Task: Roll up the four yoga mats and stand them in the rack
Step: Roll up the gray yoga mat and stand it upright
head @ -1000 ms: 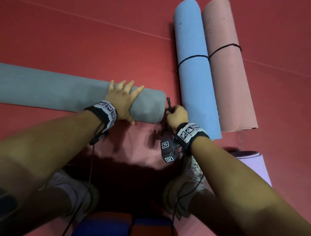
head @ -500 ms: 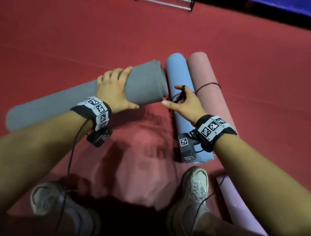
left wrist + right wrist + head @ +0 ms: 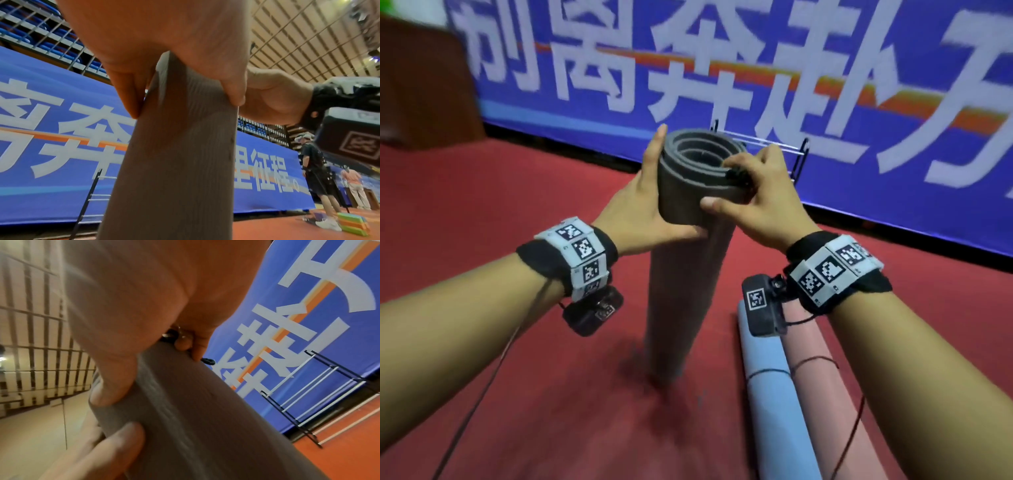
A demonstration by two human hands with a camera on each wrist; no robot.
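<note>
The rolled grey mat stands upright on its end on the red floor, its spiral top showing. My left hand grips its top from the left, thumb in front and fingers round the far side. My right hand holds the top from the right, thumb on the front, while its fingers pinch a black elastic band at the rim; the band shows under the fingertips in the right wrist view. Blue mat and pink mat, each rolled and banded, lie on the floor at lower right. The wire rack stands behind the grey mat.
A blue banner with white characters runs along the back edge of the red floor. In the left wrist view, people stand far off to the right near coloured blocks. The rack stands against the banner.
The grey mat has gone from lying on the floor to tilted up to standing upright. My right hand has come from the floor onto its top with the black band.
</note>
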